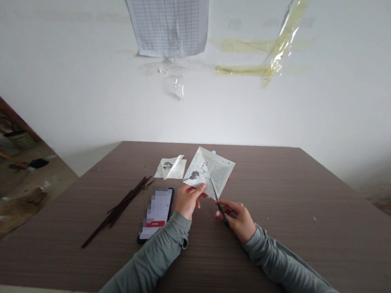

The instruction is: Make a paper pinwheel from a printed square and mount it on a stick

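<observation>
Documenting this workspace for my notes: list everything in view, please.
white wall: one, white, behind the table
printed grid sheet: one, white, on the wall
tape strips: several, clear to yellowish, on the wall
wooden table: one, brown, centre
folded printed paper: one, white with dark print, above the table
paper piece: one, white with dark print, on the table
scissors: one pair, dark, at the folded paper
thin sticks: several, dark brown, on the table
smartphone: one, black, screen pixelated, on the table
left hand: one, holding the folded paper, grey sleeve
right hand: one, holding the scissors, grey sleeve
</observation>
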Motion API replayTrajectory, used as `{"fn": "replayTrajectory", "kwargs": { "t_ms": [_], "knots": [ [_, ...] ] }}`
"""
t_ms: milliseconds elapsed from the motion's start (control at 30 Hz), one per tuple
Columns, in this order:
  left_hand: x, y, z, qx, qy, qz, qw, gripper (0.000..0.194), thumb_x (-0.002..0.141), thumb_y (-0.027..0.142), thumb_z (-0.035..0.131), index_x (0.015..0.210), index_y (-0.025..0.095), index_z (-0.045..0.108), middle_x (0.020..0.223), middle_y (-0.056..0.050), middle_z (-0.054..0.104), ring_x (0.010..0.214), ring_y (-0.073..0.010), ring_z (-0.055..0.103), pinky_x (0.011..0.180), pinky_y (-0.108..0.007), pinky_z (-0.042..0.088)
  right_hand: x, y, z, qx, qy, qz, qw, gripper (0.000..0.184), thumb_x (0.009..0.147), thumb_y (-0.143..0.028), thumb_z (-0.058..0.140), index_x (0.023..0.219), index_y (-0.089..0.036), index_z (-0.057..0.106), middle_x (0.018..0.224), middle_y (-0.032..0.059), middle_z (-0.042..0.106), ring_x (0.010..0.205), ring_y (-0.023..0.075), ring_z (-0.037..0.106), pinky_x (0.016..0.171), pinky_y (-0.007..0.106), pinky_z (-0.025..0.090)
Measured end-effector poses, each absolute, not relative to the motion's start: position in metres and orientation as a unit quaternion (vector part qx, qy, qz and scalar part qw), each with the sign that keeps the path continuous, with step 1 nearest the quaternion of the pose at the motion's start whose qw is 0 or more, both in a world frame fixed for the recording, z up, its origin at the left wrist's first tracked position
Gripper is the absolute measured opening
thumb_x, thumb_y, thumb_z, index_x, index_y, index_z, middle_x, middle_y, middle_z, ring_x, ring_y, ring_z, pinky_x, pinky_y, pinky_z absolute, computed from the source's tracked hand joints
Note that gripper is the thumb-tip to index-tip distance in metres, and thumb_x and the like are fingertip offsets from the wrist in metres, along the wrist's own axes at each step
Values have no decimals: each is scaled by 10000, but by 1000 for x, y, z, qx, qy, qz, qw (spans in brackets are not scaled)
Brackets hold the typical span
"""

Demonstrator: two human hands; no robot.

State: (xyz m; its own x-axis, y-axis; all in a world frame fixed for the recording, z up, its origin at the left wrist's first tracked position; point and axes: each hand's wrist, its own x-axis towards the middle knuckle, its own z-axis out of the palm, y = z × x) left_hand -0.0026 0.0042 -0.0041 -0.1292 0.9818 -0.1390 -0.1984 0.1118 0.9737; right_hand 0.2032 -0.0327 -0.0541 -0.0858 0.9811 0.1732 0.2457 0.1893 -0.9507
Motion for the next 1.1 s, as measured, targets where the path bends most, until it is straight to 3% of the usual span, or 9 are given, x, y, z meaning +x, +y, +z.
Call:
{"fn": "replayTrajectory", "kwargs": {
  "t_ms": [200, 600, 1100],
  "knots": [
    [-4, 5, -7, 385, 496, 560, 540, 413, 804, 428, 1158, 843, 182, 829, 794, -73, 898, 642, -225, 877, 402, -197, 420, 204, -32, -58, -480, -617, 414, 467, 499, 843, -695, 1033, 1055, -243, 1030, 738, 83, 862, 685, 312, 794, 761, 474, 725],
    [-4, 5, -12, 384, 489, 558, 549, 402, 747, 412, 1153, 877, 174, 857, 871, -108, 945, 674, -237, 892, 410, -201, 388, 203, -33, -54, -455, -604, 437, 486, 501, 806, -731, 1095, 982, -267, 1031, 714, 65, 832, 616, 281, 715, 607, 443, 631],
    [-4, 3, -10, 378, 489, 569, 542, 400, 732, 431, 1144, 861, 183, 857, 866, -103, 941, 687, -247, 894, 408, -200, 399, 204, -32, -60, -449, -602, 452, 481, 570, 843, -735, 1083, 1068, -215, 1021, 743, 71, 872, 646, 258, 747, 644, 405, 638]
  ]
}}
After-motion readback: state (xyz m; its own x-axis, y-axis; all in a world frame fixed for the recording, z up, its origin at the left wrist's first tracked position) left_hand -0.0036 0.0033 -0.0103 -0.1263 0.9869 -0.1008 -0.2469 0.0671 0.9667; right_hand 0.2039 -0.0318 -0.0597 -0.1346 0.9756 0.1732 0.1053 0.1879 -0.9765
